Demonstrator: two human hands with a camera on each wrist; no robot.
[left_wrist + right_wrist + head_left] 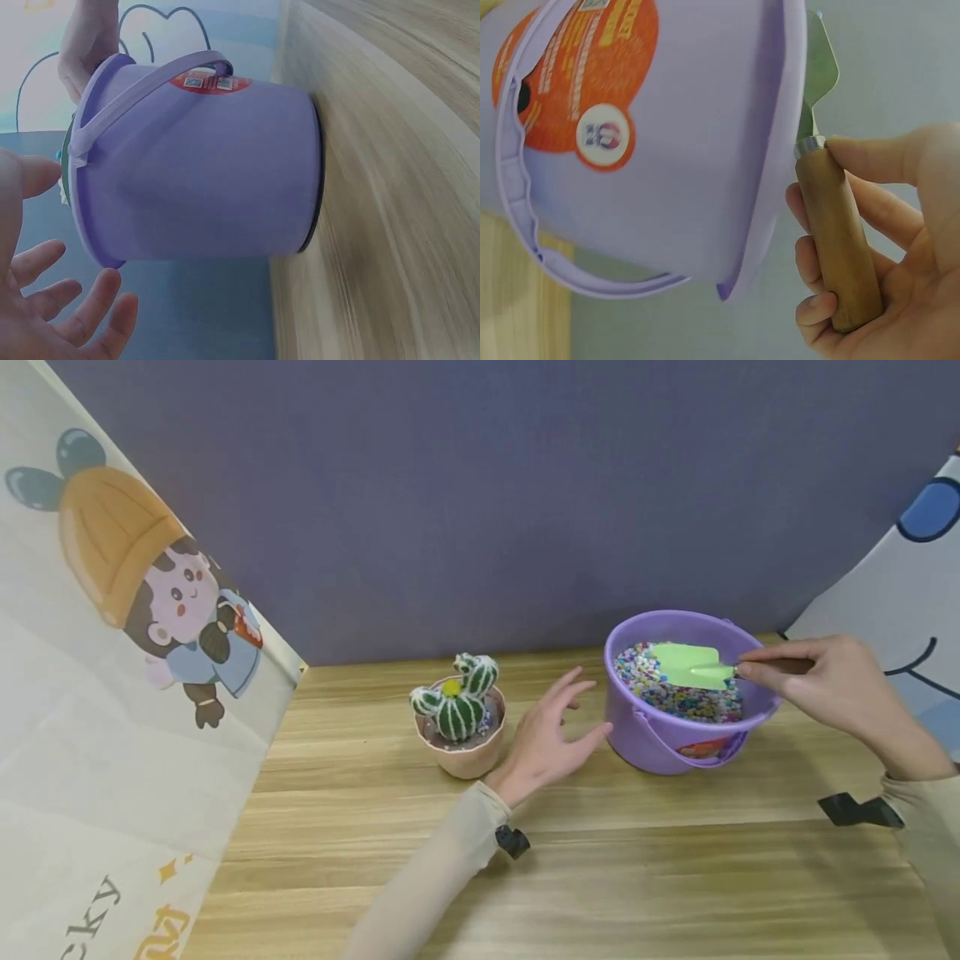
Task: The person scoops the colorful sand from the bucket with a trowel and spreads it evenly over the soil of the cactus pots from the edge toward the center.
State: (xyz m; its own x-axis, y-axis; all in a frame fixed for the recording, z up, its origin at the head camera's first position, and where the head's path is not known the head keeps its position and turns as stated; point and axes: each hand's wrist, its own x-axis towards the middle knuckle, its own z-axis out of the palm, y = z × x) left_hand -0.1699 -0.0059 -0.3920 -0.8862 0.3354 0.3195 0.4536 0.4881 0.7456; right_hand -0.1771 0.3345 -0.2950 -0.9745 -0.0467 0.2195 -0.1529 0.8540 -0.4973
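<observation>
Fingers of the right hand [843, 689] are curled round the brown wooden handle [840, 240] of a small garden trowel, the thumb pressed along it just below the metal collar [811, 145]. Ahead of those fingertips, the trowel's light-green blade [690, 667] reaches over the rim and into the mouth of a purple plastic bucket [652, 752]. It lies above a fill of small multicoloured pebbles [637, 668]; whether it touches them I cannot tell. Just beside the gripping fingers, the bucket's outer wall carries an orange-red label [555, 90], with the purple carrying handle [510, 165] hanging down across that side.

On the bucket's other side is the left hand [551, 739], its fingers loosely spread and slightly bent, the thumb well apart from them, holding nothing. Its thumb and fingertips point towards the bucket and are very near it; contact cannot be made out.

Behind the left fingers, close beside that wrist, stands a pale pink pot [468, 764] with a white-edged green cactus [459, 717] topped by a yellow flower [451, 687]. Below both hands spreads a wood-grain tabletop [600, 877]. Beyond the fingers rises a plain grey-blue backdrop [480, 510], and well to the left of them is a pale panel [97, 768] printed with a cartoon figure in an orange hat [112, 539].
</observation>
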